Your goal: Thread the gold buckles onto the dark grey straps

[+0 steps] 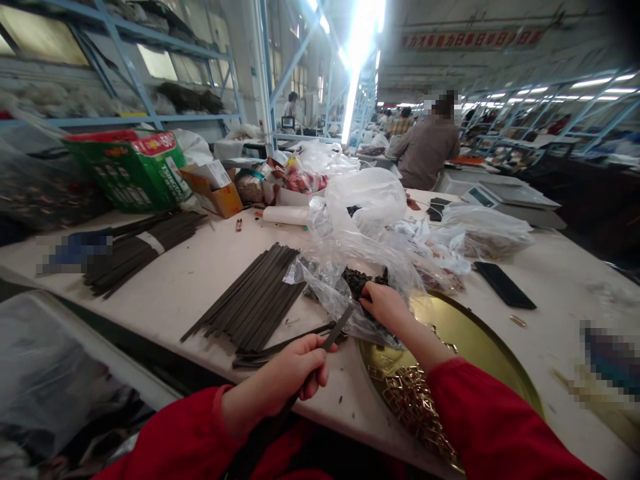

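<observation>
My left hand (pixel 300 370) is closed around a dark flat strip (pixel 341 327), whose end sticks out past the fingers toward the upper right. My right hand (pixel 381 303) reaches into the mouth of a clear plastic bag (pixel 327 270). Its fingertips are pressed together at small black pieces (pixel 356 281) in the bag, and whatever they pinch is too small to make out. Left of the bag lies a row of dark strips (pixel 250 300). Beneath my right forearm, a round gold tray (pixel 480 333) carries a heap of gold metal buckles (pixel 415 403).
A black phone (pixel 505 285) lies to the right of the tray. A tied bundle of strips (pixel 145 253), a small cardboard box (pixel 217 193) and a green bag (pixel 133 170) stand at left. Behind are plastic bags (pixel 370 193), a scale (pixel 515 193) and a person (pixel 430 150).
</observation>
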`<state>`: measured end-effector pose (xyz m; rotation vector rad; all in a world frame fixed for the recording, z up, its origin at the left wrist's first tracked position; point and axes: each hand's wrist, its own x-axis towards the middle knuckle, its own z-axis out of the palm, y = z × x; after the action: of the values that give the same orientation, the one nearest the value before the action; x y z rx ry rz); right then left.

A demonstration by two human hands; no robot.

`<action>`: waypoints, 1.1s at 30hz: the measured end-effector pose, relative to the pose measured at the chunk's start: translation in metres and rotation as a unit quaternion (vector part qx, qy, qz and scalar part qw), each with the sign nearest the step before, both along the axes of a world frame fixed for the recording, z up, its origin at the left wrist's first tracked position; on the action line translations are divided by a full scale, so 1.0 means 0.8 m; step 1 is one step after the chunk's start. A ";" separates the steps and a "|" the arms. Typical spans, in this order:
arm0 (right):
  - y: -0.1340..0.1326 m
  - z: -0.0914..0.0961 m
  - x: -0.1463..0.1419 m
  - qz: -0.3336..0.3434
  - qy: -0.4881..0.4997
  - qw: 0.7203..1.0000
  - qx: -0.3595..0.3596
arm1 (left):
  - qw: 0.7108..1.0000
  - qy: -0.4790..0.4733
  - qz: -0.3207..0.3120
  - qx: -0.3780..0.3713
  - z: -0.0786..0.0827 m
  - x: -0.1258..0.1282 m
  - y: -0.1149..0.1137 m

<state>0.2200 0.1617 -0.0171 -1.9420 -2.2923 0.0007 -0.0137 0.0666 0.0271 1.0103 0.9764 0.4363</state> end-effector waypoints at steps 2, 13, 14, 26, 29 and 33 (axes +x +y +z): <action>-0.010 0.002 0.002 -0.011 0.012 0.999 0.027 | 1.000 -0.002 -0.001 0.005 0.003 -0.001 -0.007; -0.054 0.027 0.001 -0.045 0.358 0.931 0.059 | 1.000 -0.005 -0.016 0.014 -0.011 -0.011 -0.026; -0.065 0.027 -0.004 -0.056 0.429 0.901 0.019 | 1.000 -0.001 -0.017 0.013 -0.012 -0.011 -0.026; -0.141 0.013 -0.058 -0.091 0.652 0.725 -0.203 | 0.997 0.000 -0.079 0.000 -0.025 -0.010 -0.021; -0.141 0.006 -0.057 -0.097 0.715 0.635 -0.274 | 0.996 -0.020 -0.085 -0.022 -0.027 -0.007 -0.018; -0.148 0.000 -0.066 -0.124 0.765 0.524 -0.354 | 0.995 -0.054 -0.075 -0.043 -0.032 0.003 -0.014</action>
<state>0.1670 0.0430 -0.0168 -1.1588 -0.6768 1.9179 -0.0113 0.0556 0.0017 0.9655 0.8096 0.3178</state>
